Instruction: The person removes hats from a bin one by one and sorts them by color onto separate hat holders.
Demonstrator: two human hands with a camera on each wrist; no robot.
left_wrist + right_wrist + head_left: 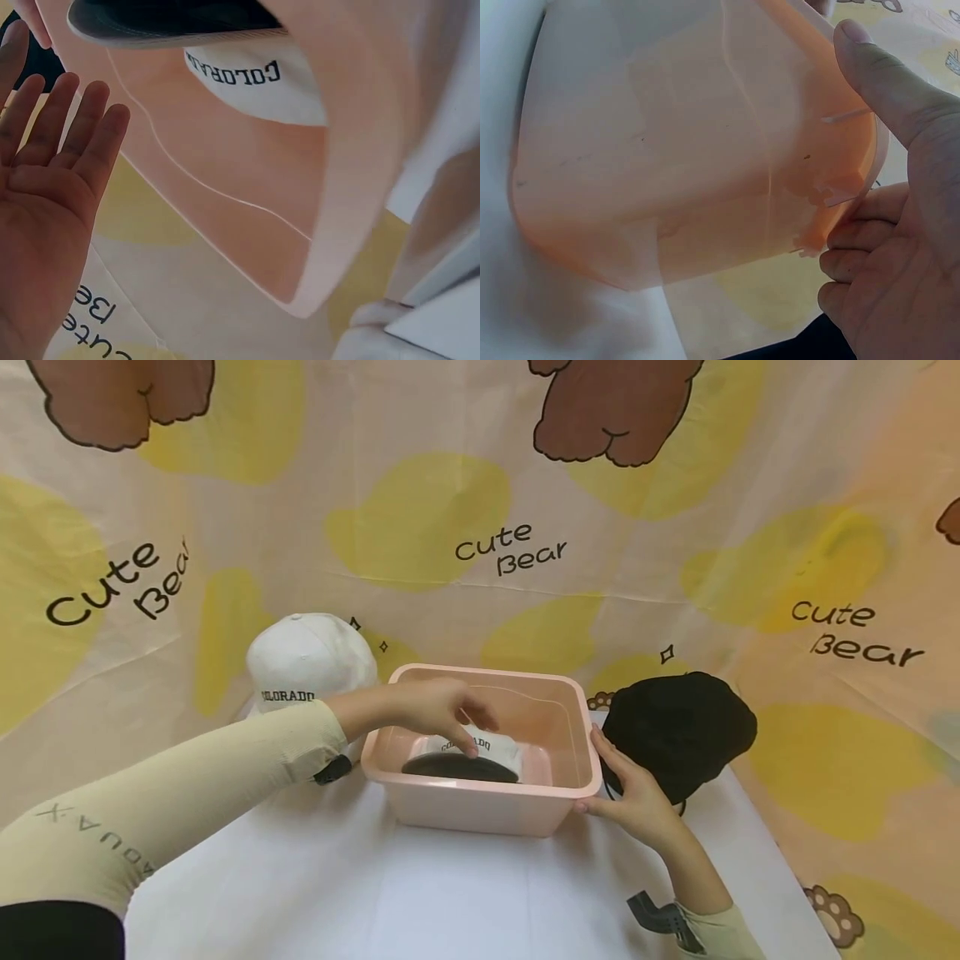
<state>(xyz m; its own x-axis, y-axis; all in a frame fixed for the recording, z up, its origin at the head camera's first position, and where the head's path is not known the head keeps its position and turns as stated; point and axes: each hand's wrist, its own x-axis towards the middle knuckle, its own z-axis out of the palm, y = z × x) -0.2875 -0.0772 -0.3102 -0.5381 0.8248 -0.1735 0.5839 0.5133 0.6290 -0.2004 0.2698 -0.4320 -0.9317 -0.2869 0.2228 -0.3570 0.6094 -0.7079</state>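
Observation:
A pink plastic bin point(480, 806) stands on the white table, and a white cap point(504, 752) with a dark brim and COLORADO lettering lies inside it. Over the bin hangs my left hand point(431, 706), with its fingertips close above the cap. The left wrist view shows this hand point(52, 172) with fingers extended and nothing in them. My right hand point(637, 793) holds the bin by its front right corner. In the right wrist view its thumb point(889, 82) lies along the rim and the other fingers are bent against the wall below.
Left of the bin sits another white COLORADO cap point(307, 656). A black cloth hat point(678, 731) with a cord stands to the right, just behind my right hand. A printed bear curtain point(420, 527) hangs behind the white table point(450, 893).

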